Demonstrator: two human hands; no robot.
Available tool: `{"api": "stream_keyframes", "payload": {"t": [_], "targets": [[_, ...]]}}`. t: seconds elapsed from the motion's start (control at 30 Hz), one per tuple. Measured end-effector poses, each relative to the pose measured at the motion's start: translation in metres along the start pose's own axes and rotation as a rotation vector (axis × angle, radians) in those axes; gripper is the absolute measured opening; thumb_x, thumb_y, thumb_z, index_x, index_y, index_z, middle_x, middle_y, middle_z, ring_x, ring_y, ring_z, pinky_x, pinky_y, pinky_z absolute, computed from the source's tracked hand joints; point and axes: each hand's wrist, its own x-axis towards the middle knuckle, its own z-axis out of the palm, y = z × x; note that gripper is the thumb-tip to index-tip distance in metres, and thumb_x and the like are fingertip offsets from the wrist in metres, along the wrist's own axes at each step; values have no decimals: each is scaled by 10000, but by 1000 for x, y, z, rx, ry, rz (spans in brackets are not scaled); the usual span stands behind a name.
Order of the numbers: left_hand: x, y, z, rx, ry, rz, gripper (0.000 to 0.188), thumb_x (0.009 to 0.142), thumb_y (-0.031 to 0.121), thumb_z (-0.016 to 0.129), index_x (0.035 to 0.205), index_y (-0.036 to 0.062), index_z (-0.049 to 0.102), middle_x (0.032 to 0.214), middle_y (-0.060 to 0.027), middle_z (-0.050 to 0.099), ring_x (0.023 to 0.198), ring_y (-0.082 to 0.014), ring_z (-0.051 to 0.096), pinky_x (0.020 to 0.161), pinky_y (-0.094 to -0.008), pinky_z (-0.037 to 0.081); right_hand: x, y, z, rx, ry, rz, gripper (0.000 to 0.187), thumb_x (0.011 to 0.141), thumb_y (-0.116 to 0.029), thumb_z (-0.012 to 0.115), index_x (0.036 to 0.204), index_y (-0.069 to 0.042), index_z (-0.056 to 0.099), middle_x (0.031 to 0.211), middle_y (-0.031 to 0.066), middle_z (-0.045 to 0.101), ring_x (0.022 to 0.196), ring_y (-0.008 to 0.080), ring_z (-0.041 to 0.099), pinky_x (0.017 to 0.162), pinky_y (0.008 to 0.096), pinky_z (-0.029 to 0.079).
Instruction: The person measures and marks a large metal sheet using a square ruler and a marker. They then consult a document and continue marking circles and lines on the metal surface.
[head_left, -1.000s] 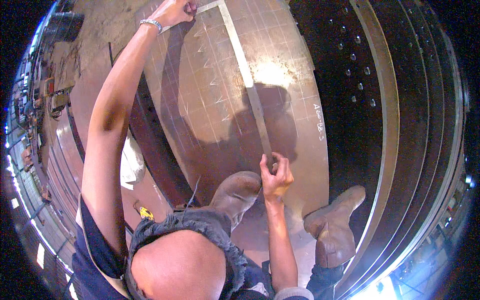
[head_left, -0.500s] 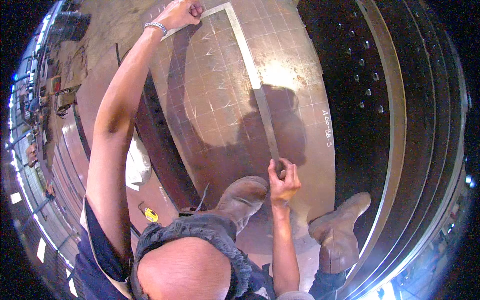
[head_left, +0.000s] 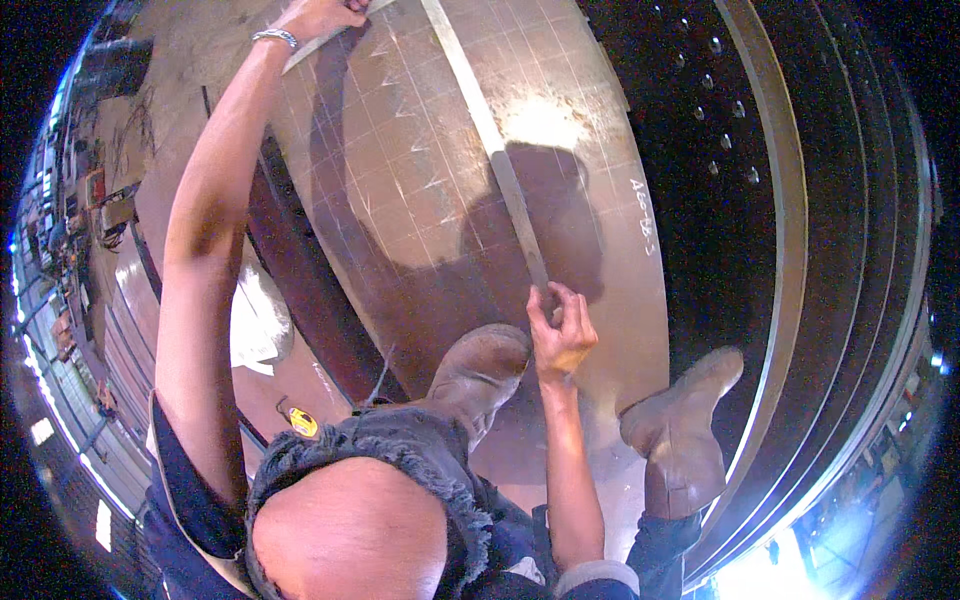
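A large L-shaped steel square [head_left: 470, 85] lies across a brown steel plate [head_left: 420, 170] marked with a grid of thin scribed lines and small zigzag ticks. My left hand [head_left: 318, 14] reaches to the far left, fingers curled on the square's short arm; the picture's upper edge cuts off part of it. Nearer to me, my right hand [head_left: 563, 335] pinches the near end of the long arm between thumb and fingers. My shadow falls over the middle of the plate and part of the long arm.
My boots [head_left: 487, 375] stand on the plate, one each side of my right hand. A dark steel member with holes [head_left: 720, 110] runs along the right. At left lie a yellow tape measure [head_left: 302, 422], a white bundle [head_left: 262, 318] and a dark steel strip [head_left: 300, 250].
The square and my left hand appear farther up and left in view, so the square's corner is now cut off. My right hand sits slightly higher, still pinching the near end.
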Motion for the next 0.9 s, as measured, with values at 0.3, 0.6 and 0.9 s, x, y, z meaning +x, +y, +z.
{"api": "stream_keyframes", "payload": {"t": [0.3,0.6,0.9], "targets": [[2,-4,-2,61,-15,1,284,633,157,808,880,55,716,795,-87,724,764,-210,702,696,-335,546,1,-3,-1,-14,27,-5,238,801,-206,807,969,-91,684,730,41,600,536,169,567,511,333,483],[3,-4,-1,41,-21,-4,287,627,151,794,882,47,715,779,-81,719,745,-197,693,690,-327,544,-1,-3,2,29,72,2,224,791,-186,815,951,-89,692,703,31,581,515,153,538,492,326,461],[2,-11,3,-39,-6,-26,307,620,161,794,896,54,715,801,-75,717,766,-196,690,704,-332,543,1,-2,4,44,85,-26,223,794,-193,816,946,-85,693,711,34,593,512,153,516,502,325,453]]}}
